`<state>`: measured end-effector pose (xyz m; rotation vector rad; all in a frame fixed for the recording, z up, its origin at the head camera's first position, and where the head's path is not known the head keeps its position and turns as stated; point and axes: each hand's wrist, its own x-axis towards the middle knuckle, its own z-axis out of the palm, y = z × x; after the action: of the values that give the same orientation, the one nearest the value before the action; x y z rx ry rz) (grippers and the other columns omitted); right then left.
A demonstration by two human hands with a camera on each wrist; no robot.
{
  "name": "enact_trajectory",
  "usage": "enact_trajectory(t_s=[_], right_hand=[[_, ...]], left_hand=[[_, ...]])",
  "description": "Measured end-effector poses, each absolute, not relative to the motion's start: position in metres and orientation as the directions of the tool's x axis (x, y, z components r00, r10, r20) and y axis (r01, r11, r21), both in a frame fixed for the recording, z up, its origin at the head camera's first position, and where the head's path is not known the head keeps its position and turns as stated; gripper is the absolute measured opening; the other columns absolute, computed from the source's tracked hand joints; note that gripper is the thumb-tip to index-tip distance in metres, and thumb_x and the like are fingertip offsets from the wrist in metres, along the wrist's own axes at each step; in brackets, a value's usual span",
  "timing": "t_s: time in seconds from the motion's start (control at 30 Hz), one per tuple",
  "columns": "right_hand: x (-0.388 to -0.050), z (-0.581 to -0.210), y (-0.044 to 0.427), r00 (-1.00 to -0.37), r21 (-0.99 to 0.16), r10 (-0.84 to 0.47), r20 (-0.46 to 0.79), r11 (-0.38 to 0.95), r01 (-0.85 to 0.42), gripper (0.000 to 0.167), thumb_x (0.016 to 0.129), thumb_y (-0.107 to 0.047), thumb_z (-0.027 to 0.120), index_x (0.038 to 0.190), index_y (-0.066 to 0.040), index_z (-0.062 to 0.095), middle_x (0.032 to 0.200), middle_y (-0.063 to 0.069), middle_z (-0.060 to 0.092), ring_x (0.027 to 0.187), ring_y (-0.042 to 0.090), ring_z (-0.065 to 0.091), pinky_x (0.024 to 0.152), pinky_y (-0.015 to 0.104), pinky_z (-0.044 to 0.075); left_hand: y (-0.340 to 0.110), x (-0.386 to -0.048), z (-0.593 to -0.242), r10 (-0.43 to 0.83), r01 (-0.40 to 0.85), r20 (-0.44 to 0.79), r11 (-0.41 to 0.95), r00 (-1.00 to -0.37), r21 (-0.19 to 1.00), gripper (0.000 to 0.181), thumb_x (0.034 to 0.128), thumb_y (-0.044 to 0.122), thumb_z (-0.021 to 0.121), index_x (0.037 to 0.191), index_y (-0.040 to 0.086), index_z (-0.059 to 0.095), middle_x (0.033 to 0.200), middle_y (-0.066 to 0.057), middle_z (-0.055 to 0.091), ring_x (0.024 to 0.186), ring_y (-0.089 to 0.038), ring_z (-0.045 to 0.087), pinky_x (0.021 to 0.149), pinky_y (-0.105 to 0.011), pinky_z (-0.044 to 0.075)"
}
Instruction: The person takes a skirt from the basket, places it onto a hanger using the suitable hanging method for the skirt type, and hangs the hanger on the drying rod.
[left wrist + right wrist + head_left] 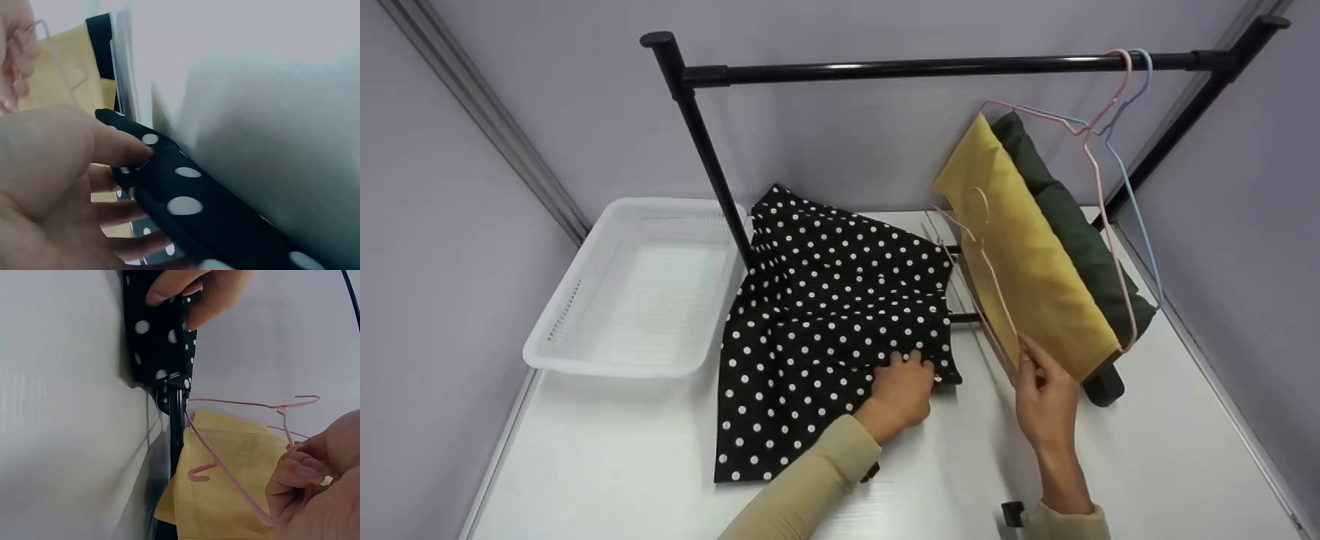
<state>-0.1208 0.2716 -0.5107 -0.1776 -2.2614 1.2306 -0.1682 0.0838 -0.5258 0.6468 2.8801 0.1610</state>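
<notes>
A black cloth with white polka dots [840, 300] lies creased on the white table. My left hand [901, 391] pinches its near right part, the thumb [121, 147] on one face and the fingers [129, 212] behind. My right hand [1046, 394] grips a pink hanger [997, 281] by its near corner, to the right of the cloth. This hanger is held tilted, its hook [199, 473] free of the rail. Just behind it hangs a yellow cloth [1020, 247] on another pink hanger [1099, 180]. A dark green cloth [1072, 217] hangs beyond, on a blue hanger [1136, 195].
A black rack with a top rail [900, 70] spans the back of the table [607, 465]. At the left stands a white plastic basket [622, 367]. Grey walls [840, 142] enclose the table. A small black piece [1012, 514] shows beside the right sleeve.
</notes>
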Motion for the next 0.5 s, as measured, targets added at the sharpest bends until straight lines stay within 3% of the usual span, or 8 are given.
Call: enact_trajectory(t_s=[0.2,0.3,0.37,0.5], right_hand=[[-0.12,-0.513,0.273,-0.832,-0.814,0.395,0.39,0.569,-0.112,0.032,0.104,-0.004,0.053,0.133,-0.005,0.068,0.123,0.014,0.072,0.085,0.02,0.063,0.066,0.01,0.045],[-0.121,-0.512,0.272,-0.823,-0.813,0.415,0.388,0.574,-0.095,0.033,0.104,-0.004,0.053,0.134,-0.005,0.067,0.13,0.014,0.069,0.094,0.023,0.064,0.071,0.008,0.044],[-0.122,-0.512,0.271,-0.816,-0.815,0.43,0.387,0.573,-0.085,0.033,0.105,-0.005,0.054,0.134,-0.005,0.067,0.131,0.014,0.068,0.095,0.023,0.063,0.072,0.008,0.043],[-0.123,-0.512,0.271,-0.802,-0.821,0.46,0.382,0.567,-0.066,0.032,0.105,-0.006,0.055,0.134,-0.006,0.068,0.13,0.014,0.068,0.094,0.02,0.062,0.071,0.009,0.043]], left_hand=[[0.063,-0.175,-0.52,0.452,0.37,-0.146,0.846,-0.88,0.384,0.052,0.099,0.011,0.058,0.148,-0.002,0.046,0.123,-0.016,0.068,0.104,-0.026,0.066,0.088,-0.038,0.057],[0.052,-0.177,-0.52,0.46,0.327,-0.155,0.794,-0.874,0.512,0.058,0.1021,0.008,0.051,0.154,-0.007,0.031,0.102,-0.016,0.071,0.078,-0.021,0.066,0.07,-0.031,0.057],[0.045,-0.179,-0.52,0.459,0.293,-0.151,0.752,-0.875,0.591,0.058,0.1037,0.007,0.048,0.155,-0.009,0.026,0.084,-0.012,0.068,0.061,-0.017,0.058,0.056,-0.03,0.052],[0.033,-0.181,-0.523,0.42,0.218,-0.121,0.671,-0.899,0.709,0.057,0.1067,0.008,0.042,0.154,-0.014,0.02,0.066,-0.001,0.054,0.051,-0.012,0.049,0.049,-0.028,0.046]])
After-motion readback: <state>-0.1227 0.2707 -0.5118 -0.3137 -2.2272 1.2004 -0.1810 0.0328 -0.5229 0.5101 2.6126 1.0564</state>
